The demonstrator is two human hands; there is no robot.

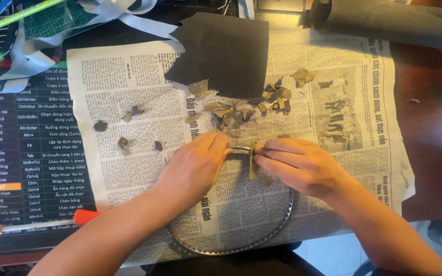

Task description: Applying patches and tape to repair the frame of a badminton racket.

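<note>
My left hand (195, 166) grips the top of a thin metal hoop (262, 237) that lies on a spread newspaper (333, 168). My right hand (297, 163) pinches the same hoop just to the right, fingers closed on a brown strip of tape or paper (252, 166) hanging from the hoop. The two hands nearly touch. Several torn brown scraps (231, 110) lie scattered on the newspaper beyond the hands.
A dark sheet with a torn edge (226, 51) lies at the top of the newspaper. A dark roll (395, 23) sits at the top right. A tool with an orange handle (85, 216) rests at the lower left on a dark printed mat (6, 143).
</note>
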